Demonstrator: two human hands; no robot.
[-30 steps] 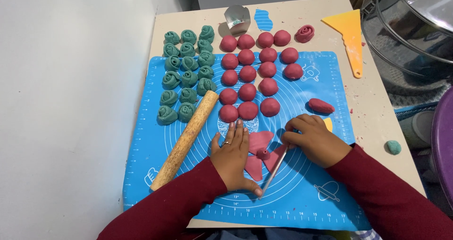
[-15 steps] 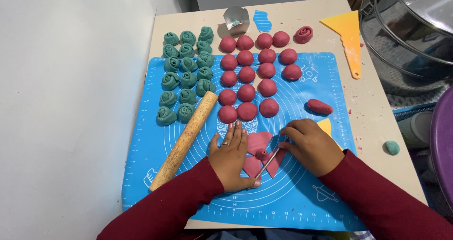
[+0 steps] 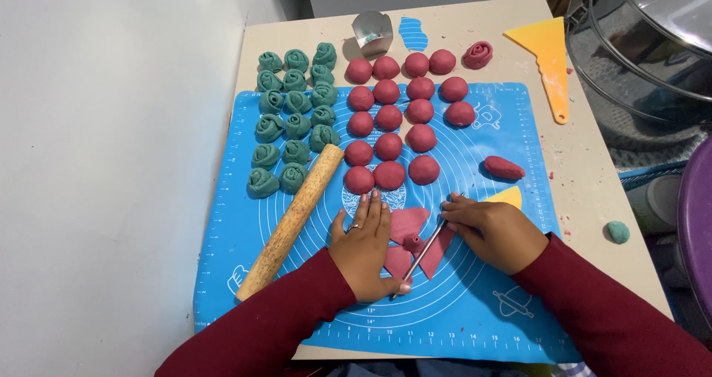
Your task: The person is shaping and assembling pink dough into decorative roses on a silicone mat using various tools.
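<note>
My left hand (image 3: 365, 245) lies flat on the blue silicone mat (image 3: 475, 303), fingers pressing the left side of flat red dough petals (image 3: 409, 223). My right hand (image 3: 495, 232) holds a thin metal rod (image 3: 421, 257) laid diagonally across those petals, its lower tip near my left thumb. A small rolled red dough bit (image 3: 413, 241) sits beside the rod. Just above my hands are rows of red dough balls (image 3: 390, 146).
Several green dough roses (image 3: 295, 125) fill the mat's left side. A wooden rolling pin (image 3: 291, 222) lies diagonally left of my left hand. A red dough log (image 3: 504, 168), red rose (image 3: 478, 54), orange scraper (image 3: 550, 54), metal cutter (image 3: 371, 32) and green lump (image 3: 618, 232) lie around.
The rod has swung from a steep angle to lie lower across the petals. My left hand stays pressed on the dough.
</note>
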